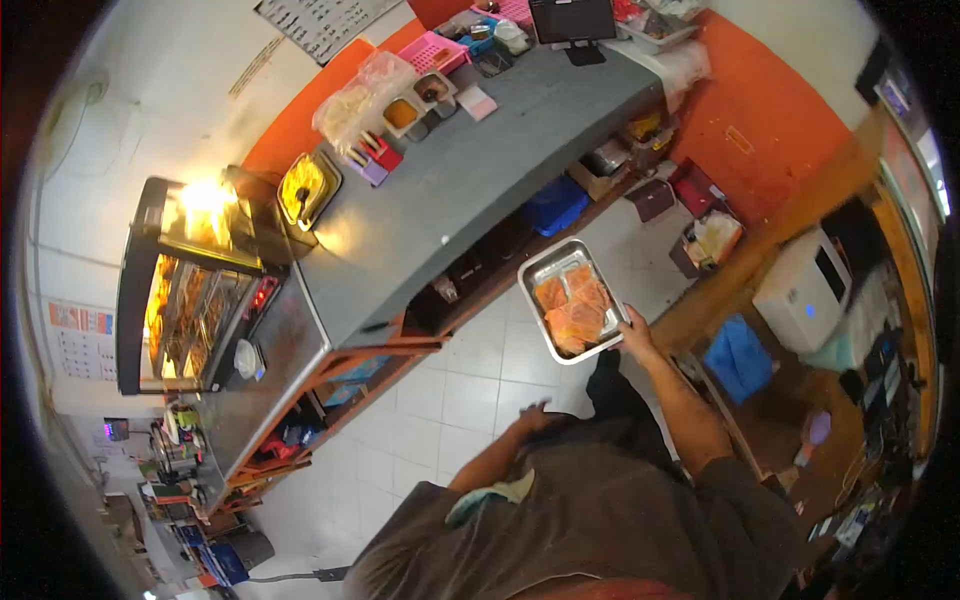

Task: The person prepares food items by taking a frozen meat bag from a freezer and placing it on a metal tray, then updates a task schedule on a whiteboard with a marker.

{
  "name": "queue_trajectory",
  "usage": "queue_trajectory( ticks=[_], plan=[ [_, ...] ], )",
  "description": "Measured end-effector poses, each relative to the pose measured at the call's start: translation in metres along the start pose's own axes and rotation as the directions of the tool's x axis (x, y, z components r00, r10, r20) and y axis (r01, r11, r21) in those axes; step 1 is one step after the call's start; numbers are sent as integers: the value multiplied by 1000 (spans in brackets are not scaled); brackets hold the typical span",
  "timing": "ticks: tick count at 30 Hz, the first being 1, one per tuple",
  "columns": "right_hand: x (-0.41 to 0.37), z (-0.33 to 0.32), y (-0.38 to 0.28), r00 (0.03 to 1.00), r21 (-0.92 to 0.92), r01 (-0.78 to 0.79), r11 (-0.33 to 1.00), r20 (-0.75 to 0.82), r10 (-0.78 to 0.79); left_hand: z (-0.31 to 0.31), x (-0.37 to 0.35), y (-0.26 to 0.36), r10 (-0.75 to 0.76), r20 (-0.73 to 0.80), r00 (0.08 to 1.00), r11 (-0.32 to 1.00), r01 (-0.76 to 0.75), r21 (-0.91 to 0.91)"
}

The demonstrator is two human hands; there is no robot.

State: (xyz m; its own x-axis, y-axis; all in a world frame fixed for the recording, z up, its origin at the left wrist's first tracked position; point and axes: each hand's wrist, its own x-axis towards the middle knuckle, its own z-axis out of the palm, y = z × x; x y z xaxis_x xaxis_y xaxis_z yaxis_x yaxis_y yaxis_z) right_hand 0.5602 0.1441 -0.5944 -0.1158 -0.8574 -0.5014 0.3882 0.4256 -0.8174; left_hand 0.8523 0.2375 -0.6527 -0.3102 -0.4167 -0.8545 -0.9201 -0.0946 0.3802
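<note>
My right hand (635, 331) grips the near right rim of a rectangular metal tray (531, 283). Inside the tray lie several orange-brown pieces of food (577, 318), whose kind I cannot make out for certain. The tray is held out over the tiled floor, in front of my body. Low beside my waist hangs my left hand (537, 411), dark and partly hard to see, with its fingers apart and nothing in it. A pale green cloth (492, 498) shows at my left side, below that arm.
A long grey counter (450, 160) runs along the left, bearing a lit glass food warmer (190, 300), a pan of yellow food (305, 190) and metal containers (402, 115). On the right are a white box-shaped appliance (803, 292) and a blue cloth or bag (738, 357). White tiled floor (430, 400) lies between.
</note>
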Motion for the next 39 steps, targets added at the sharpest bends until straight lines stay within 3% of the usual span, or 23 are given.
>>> queue_trajectory(
  ticks=[1, 5, 7, 9, 12, 15, 19, 22, 33, 39],
  plan=[
    [33, -6, 0, 1000, -103, 7, 995, 22, -5, 4, 6, -13, -4, 90, 996, 999, 7, -36],
    [173, -6, 4, 997, -326, -5, 945, 71, 30, 4, 53, -10, -206, 55, 977, 963, 212, -169],
    [235, 8, 12, 994, -282, -73, 957, 63, 94, -18, 67, 11, -261, -65, 963, 964, 256, -77],
    [296, 21, 33, 972, -217, -206, 954, 65, 225, -69, 80, 45, -305, -47, 951, 949, 300, -96],
    [391, 37, 77, 951, -125, -291, 948, 73, 301, -123, 114, 79, -366, -52, 929, 929, 362, -71],
    [491, 30, 196, 965, 20, -236, 972, 121, 232, -156, 149, 82, -386, -102, 917, 922, 387, -1],
    [525, 67, 209, 979, -90, -188, 978, -103, 178, -167, 160, 72, -444, -93, 891, 895, 447, 11],
    [539, 64, 222, 973, -153, -196, 969, -157, 172, -181, 164, 75, -458, -88, 884, 888, 460, 6],
    [505, 43, 263, 952, -345, -300, 889, -171, 255, -213, 182, 80, -486, -42, 873, 873, 487, 23],
    [544, 72, 249, 971, -589, -227, 776, -78, 225, -212, 182, 82, -482, -40, 875, 874, 484, 36]
  ],
)
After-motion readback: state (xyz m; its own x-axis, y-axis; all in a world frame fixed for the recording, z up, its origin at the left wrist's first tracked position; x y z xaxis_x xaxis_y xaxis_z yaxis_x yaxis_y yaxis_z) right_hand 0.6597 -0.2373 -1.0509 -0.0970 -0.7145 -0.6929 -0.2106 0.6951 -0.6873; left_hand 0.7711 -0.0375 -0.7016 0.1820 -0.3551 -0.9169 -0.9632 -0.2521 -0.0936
